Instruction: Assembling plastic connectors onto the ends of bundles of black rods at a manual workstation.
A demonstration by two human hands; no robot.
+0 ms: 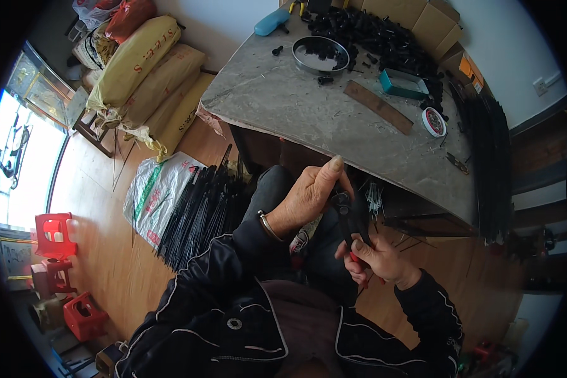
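Observation:
My right hand [381, 257] is closed around the red-ended handles of dark pliers [344, 220], just beyond the table's front edge and above my lap. The jaws point up toward my left hand [315, 188]. That left hand has its thumb raised and fingers curled right beside the jaws; whatever they pinch is hidden by the hand and the dark background. On my left wrist is a metal bracelet [269, 225]. Below the table, near the pliers, hangs a bunch of thin pale wire-like pieces [374, 200].
The grey table [277, 104] bears a heap of black plastic parts [378, 39], a round tray [296, 58], a teal box [404, 93], a rusty metal strip [378, 107] and another pair of pliers [458, 164]. Black rods [201, 217] lie left of my legs, near stacked sacks [148, 82].

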